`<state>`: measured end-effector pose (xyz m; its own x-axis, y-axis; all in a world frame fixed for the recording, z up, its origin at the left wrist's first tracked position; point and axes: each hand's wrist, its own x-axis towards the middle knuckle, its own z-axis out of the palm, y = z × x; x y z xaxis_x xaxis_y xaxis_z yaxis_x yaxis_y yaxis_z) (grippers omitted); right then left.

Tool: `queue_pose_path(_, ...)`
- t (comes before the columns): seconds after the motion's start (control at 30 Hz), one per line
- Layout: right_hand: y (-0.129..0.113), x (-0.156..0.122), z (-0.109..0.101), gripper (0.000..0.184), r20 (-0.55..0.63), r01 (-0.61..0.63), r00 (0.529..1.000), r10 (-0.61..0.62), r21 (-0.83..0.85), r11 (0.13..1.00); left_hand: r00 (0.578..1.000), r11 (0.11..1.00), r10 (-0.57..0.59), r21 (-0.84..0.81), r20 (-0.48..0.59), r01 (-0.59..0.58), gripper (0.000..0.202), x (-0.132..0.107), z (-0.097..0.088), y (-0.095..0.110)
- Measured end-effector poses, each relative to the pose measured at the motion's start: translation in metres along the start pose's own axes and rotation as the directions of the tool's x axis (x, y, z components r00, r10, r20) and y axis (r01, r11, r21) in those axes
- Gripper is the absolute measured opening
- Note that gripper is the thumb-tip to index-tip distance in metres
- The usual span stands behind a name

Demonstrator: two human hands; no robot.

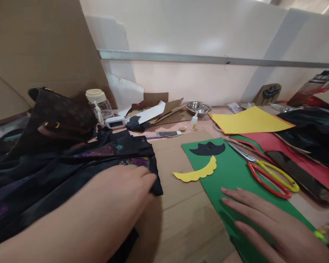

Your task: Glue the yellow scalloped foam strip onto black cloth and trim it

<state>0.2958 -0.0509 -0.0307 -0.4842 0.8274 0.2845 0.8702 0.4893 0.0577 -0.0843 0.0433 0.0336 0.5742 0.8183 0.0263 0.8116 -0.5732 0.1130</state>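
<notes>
My left hand [128,190] is closed on the edge of a black cloth [71,168] with glittery coloured patches, which lies over the left side of the table. Fingers of my right hand [265,226] lie stretched out flat on a green sheet [235,171]. On that sheet lie a yellow scalloped crescent cut-out [196,172] and a black cut-out shape [207,148]. Red-and-yellow scissors [265,170] rest on the sheet just beyond my right hand.
A dark phone [301,175] lies on red paper at the right. Yellow paper [249,120], a metal bowl [199,107], a small glue bottle [193,121], a jar [98,104], a brown bag [57,117] and cardboard scraps sit further back.
</notes>
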Motion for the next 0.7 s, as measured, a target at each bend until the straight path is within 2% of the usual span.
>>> queue_pose_path(0.07, -0.004, -0.003, 0.012, 0.066, -0.033, -0.037, 0.999, 0.036, -0.03, 0.999, 0.994, 1.0, -0.021, -0.015, 0.105, 0.023, 0.017, 0.04, 0.005, 0.032)
queue_pose_path(0.1, -0.005, -0.003, 0.017, 0.072, -0.051, -0.044, 0.998, 0.041, -0.044, 0.998, 0.993, 0.999, -0.019, -0.028, 0.117, 0.022, 0.018, 0.055, 0.008, 0.042)
queue_pose_path(0.2, -0.005, -0.003, 0.031, 0.085, -0.041, -0.031, 0.999, 0.03, -0.041, 0.999, 0.993, 0.996, -0.025, -0.082, 0.114, 0.035, 0.022, 0.081, 0.024, 0.049)
queue_pose_path(0.33, -0.001, -0.012, 0.045, 0.085, 0.053, -0.099, 0.994, 0.101, -0.024, 0.995, 0.994, 0.979, -0.082, -0.184, 0.067, 0.093, 0.017, 0.083, 0.043, 0.036)
queue_pose_path(0.43, 0.0, -0.017, 0.05, 0.086, 0.068, -0.138, 0.988, 0.139, -0.018, 0.99, 0.993, 0.958, -0.113, -0.262, 0.036, 0.118, 0.011, 0.083, 0.052, 0.031)
queue_pose_path(0.57, -0.005, -0.007, 0.045, 0.087, 0.018, -0.091, 0.996, 0.091, 0.018, 0.996, 0.993, 0.946, -0.113, -0.302, 0.031, 0.117, 0.018, 0.088, 0.06, 0.032)
queue_pose_path(0.7, -0.008, 0.005, 0.038, 0.082, -0.026, -0.061, 0.998, 0.061, -0.005, 0.998, 0.995, 0.945, -0.088, -0.312, 0.035, 0.095, 0.015, 0.089, 0.062, 0.033)
